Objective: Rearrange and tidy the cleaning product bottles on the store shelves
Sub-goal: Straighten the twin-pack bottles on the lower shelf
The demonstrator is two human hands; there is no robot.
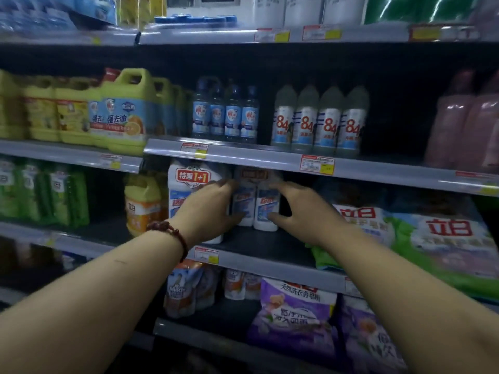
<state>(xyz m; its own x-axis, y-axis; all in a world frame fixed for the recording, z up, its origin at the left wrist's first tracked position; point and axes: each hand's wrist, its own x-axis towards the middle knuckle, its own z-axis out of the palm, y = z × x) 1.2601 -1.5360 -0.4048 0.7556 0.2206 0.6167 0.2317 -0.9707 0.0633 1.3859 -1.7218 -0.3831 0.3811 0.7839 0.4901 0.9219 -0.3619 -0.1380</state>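
A twin pack of white bottles [256, 206] with blue labels stands set back on the middle shelf [270, 263]. My left hand [210, 209], with a bead bracelet on the wrist, presses against the pack's left side, thumb low on its front. My right hand [302, 211] clasps the right side, fingers near the top and thumb at the lower front. A second, larger white pack marked "1+1" [186, 182] stands just left, partly hidden behind my left hand. An orange-labelled yellow jug [141, 203] is further left.
The shelf above holds several blue-capped bottles [225, 114], "84" disinfectant bottles [318, 122] and green-yellow jugs [121, 112]. Green and white detergent bags [432, 238] lie to the right on the middle shelf. Purple bags [294, 317] and pouches [186, 290] fill the shelf below.
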